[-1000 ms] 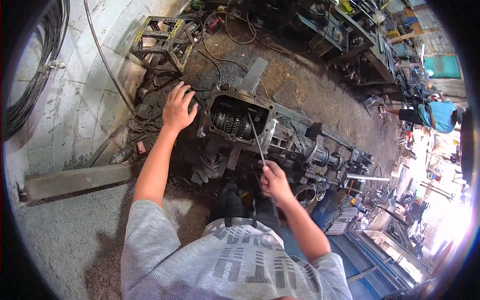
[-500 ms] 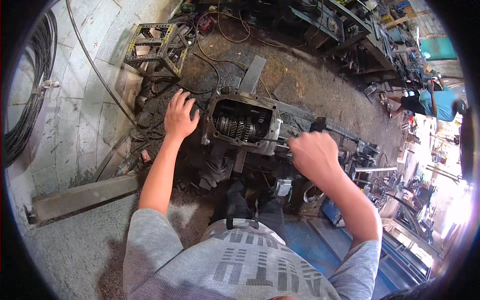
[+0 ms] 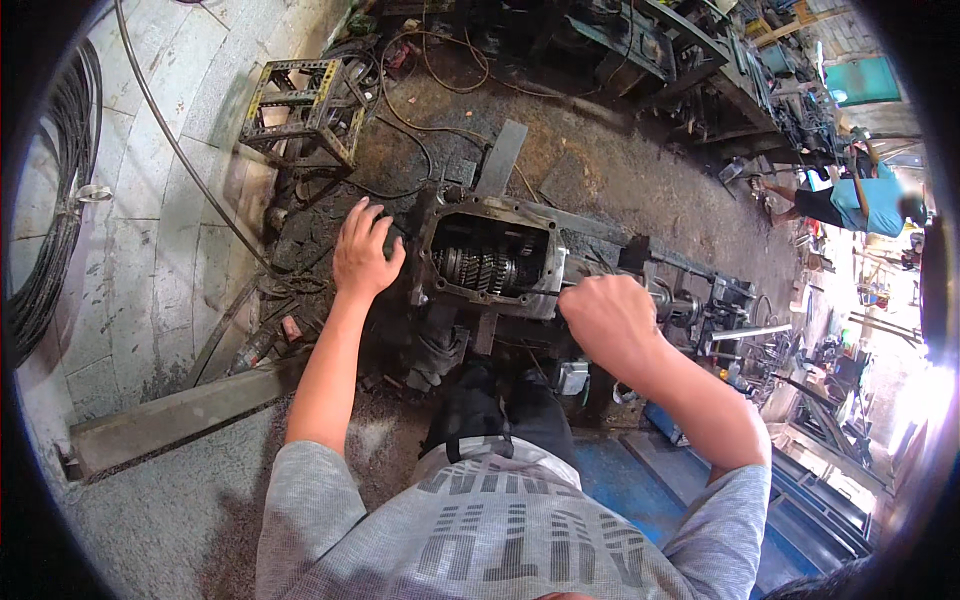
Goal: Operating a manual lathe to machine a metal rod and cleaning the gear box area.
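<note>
An open gearbox housing point(image 3: 545, 210) lies in front of me, with toothed gears point(image 3: 480, 272) on shafts inside it. My left hand point(image 3: 366, 255) is at the housing's left end, fingers spread, by a dark part; whether it presses on that part I cannot tell. Closed in a fist, my right hand point(image 3: 610, 312) is over the right end of the housing. From that fist a thin dark rod point(image 3: 541, 292) points left across the housing's near rim toward the gears. Its handle is hidden in the fist, so its exact kind does not show.
A yellow-and-black metal stand point(image 3: 310, 110) is at the far left by the wall. A long beam point(image 3: 190, 400) lies on the floor to my left. Cables point(image 3: 480, 75) trail behind the gearbox. A person in a blue shirt point(image 3: 868, 205) is far right, near cluttered benches.
My right hand has moved left and slightly down with the rod, whose tip now reaches nearer the gears. The left hand keeps its place at the housing's left end.
</note>
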A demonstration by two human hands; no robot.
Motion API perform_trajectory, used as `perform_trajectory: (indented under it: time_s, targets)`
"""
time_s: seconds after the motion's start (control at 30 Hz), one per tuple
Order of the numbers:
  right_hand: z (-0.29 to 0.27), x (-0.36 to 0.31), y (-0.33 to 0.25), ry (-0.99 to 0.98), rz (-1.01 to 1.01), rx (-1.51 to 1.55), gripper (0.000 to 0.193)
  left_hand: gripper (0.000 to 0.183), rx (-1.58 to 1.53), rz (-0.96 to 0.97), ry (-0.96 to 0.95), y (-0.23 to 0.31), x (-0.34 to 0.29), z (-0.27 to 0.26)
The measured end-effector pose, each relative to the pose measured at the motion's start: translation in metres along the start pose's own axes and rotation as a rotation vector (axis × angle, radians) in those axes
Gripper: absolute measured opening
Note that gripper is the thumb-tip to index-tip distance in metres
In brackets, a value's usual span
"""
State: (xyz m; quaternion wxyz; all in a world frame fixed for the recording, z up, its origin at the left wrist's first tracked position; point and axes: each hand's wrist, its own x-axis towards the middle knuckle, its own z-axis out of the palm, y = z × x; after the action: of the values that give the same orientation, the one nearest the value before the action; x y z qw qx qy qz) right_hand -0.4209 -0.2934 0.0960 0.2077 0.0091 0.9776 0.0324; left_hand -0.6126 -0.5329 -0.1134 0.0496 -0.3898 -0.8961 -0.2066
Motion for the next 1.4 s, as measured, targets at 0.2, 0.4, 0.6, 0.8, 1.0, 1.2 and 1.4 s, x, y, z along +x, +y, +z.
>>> perform_trajectory:
  time_s: [0.2, 0.4, 0.6, 0.8, 1.0, 1.2, 1.4]
  targets:
    - [0.008, -0.003, -0.009, 0.066, 0.027, -0.007, 0.008, 0.029, -0.015, 0.037, 0.038, -0.002, -0.004, 0.000]
    - [0.014, -0.005, 0.003, 0.131, 0.099, 0.050, 0.005, 0.028, 0.025, 0.051, 0.034, -0.003, -0.019, 0.000]
    - [-0.002, 0.010, 0.004, 0.038, 0.067, 0.017, 0.005, 0.027, 0.014, 0.031, 0.032, 0.001, -0.019, 0.000]
    - [-0.012, 0.010, 0.003, -0.004, 0.092, -0.001, 0.006, 0.027, 0.020, 0.023, 0.042, -0.003, -0.022, 0.003]
    - [-0.008, 0.003, 0.015, -0.064, 0.117, 0.019, 0.007, 0.026, 0.026, 0.026, 0.067, -0.003, -0.024, 0.003]
    - [0.002, -0.001, 0.027, -0.042, 0.184, 0.058, 0.007, 0.026, 0.031, 0.016, 0.054, -0.001, -0.024, 0.003]
    - [0.008, 0.002, 0.040, -0.046, 0.165, 0.112, 0.008, 0.026, 0.059, 0.010, 0.049, -0.002, -0.026, 0.005]
